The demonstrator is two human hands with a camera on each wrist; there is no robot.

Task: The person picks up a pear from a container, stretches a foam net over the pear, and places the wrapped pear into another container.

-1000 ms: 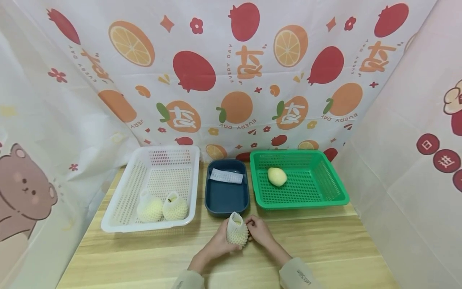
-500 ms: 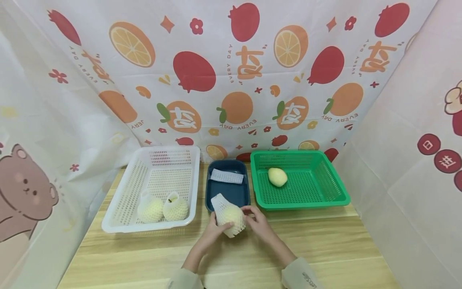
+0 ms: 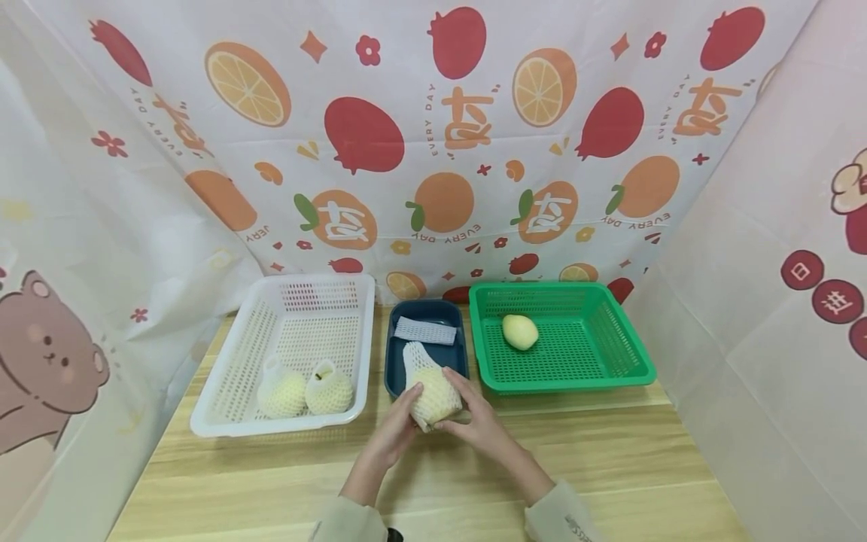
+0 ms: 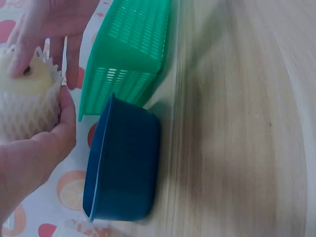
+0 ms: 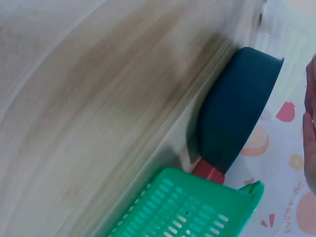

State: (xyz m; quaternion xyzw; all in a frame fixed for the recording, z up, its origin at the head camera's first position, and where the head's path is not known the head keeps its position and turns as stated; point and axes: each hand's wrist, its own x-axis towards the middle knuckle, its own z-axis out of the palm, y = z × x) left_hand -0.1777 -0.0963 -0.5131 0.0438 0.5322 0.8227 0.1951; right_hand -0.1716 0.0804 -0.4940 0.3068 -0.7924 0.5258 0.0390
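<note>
A pale yellow pear [image 3: 434, 393] in a white foam net sleeve is held up close over the front of the dark blue tray [image 3: 401, 382]. The sleeve's narrow loose end points away from me. My left hand [image 3: 391, 435] grips the pear from the left, its fingers curled round the netting in the left wrist view. From the other side my right hand [image 3: 486, 427] holds the pear, thumb on the bare end beside a dark spot [image 4: 27, 70]. In the right wrist view only an edge of a hand [image 5: 310, 143] shows, and the pear is hidden.
Two netted pears [image 3: 329, 388] sit in the white basket [image 3: 203, 410] at left. The green basket [image 3: 569, 388] at right holds one bare pear [image 3: 520, 332]. A flat foam net sleeve [image 3: 425, 330] lies in the blue tray. A printed cloth [image 3: 379, 75] hangs behind.
The sleeved pear has moved away from me toward the tray and tipped from upright to sleeve end facing away. My right hand has come round onto its near end.
</note>
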